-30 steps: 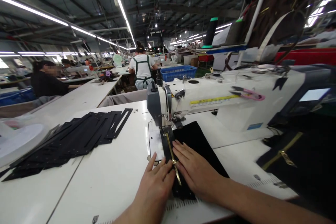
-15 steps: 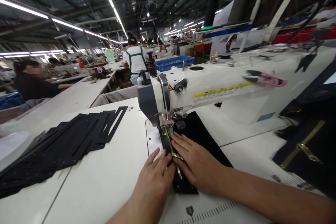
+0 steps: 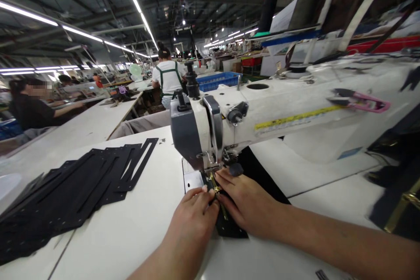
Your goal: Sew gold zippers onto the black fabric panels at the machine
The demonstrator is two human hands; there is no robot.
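Observation:
Under the needle area of a white sewing machine [image 3: 292, 94] lies a black fabric piece [image 3: 262, 174] with a gold-toothed zipper [image 3: 224, 213] running toward me. My left hand [image 3: 193, 223] is closed, its thumb and bent fingers pressed on the left edge of the piece beside the zipper. To the right, my right hand [image 3: 251, 201] lies flat on the fabric, fingers stretched toward the presser foot and thumb near the zipper. A gold zipper pull [image 3: 216, 188] shows between the hands. The fingertips of my right hand are partly hidden near the foot.
Overlapping black slotted panels [image 3: 75, 183] lie on the table at left. Another dark piece with a gold zipper [image 3: 402, 208] is at right. Pink-handled thread snips [image 3: 367, 100] rest on the machine arm. A blue basket [image 3: 218, 81] and co-workers [image 3: 169, 74] are beyond.
The zipper and fabric have moved forward toward the needle, with both hands moving slightly along. The pull is now closer to the presser foot. My view has shifted a little.

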